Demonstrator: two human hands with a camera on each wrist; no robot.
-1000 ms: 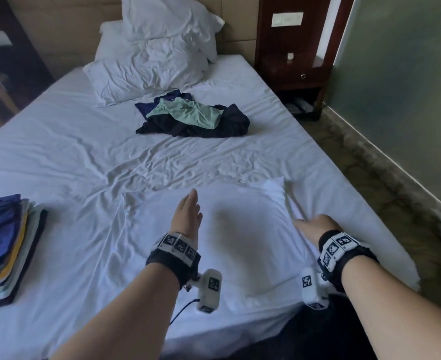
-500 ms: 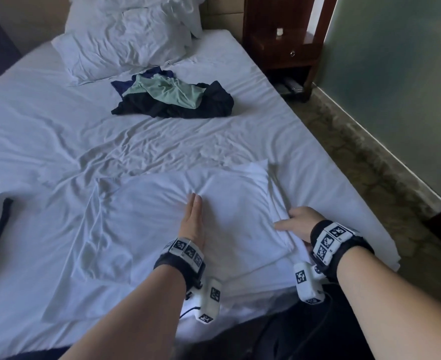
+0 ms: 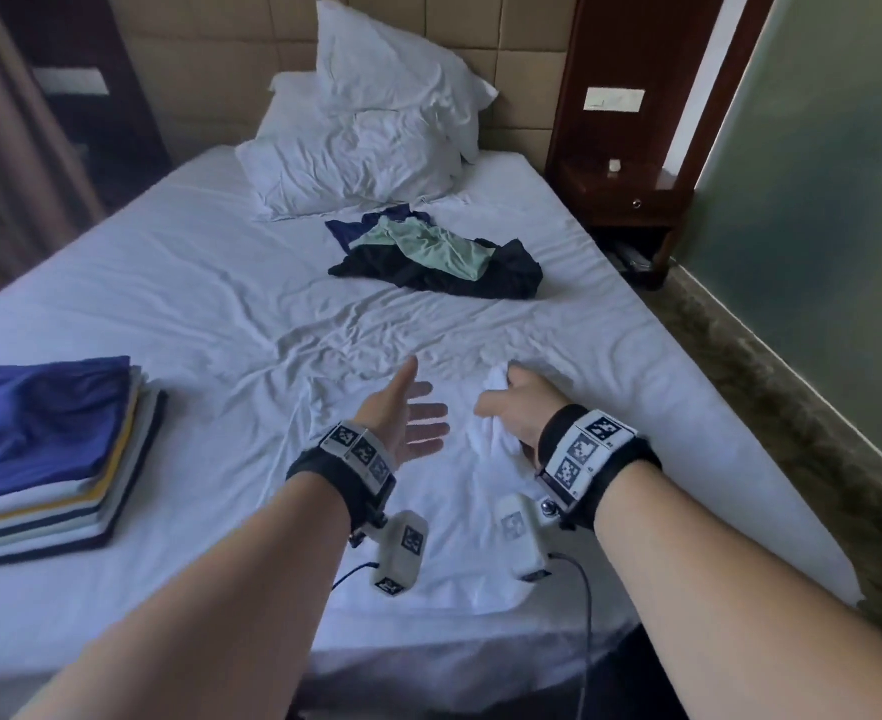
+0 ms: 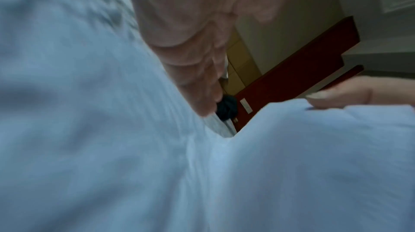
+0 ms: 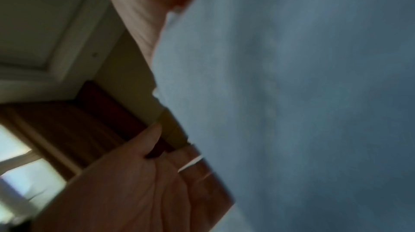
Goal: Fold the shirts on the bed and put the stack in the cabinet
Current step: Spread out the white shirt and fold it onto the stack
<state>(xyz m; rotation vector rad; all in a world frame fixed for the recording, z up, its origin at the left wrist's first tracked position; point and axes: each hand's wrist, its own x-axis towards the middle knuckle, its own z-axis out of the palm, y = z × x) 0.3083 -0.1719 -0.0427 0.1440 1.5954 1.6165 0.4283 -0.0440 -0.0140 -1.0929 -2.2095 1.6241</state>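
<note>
Both wrist views are blurred. The white shirt, hard to separate from the bed sheet, is gripped at its far right edge by the right hand; the left hand is held flat, apparently just above it. A folded stack is cut off at left.

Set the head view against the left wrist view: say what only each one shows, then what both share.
Only the head view shows the folded stack at the bed's left edge, the pillows, the unfolded pile as separate dark and green shirts, and the right hand gripping a raised fold of the white shirt.

Only the left wrist view shows the left hand from close below, fingers straight, over blurred white cloth, with a right fingertip at the fabric's raised edge.

Both show the white shirt, the left hand, the red-brown nightstand and part of the pile.
</note>
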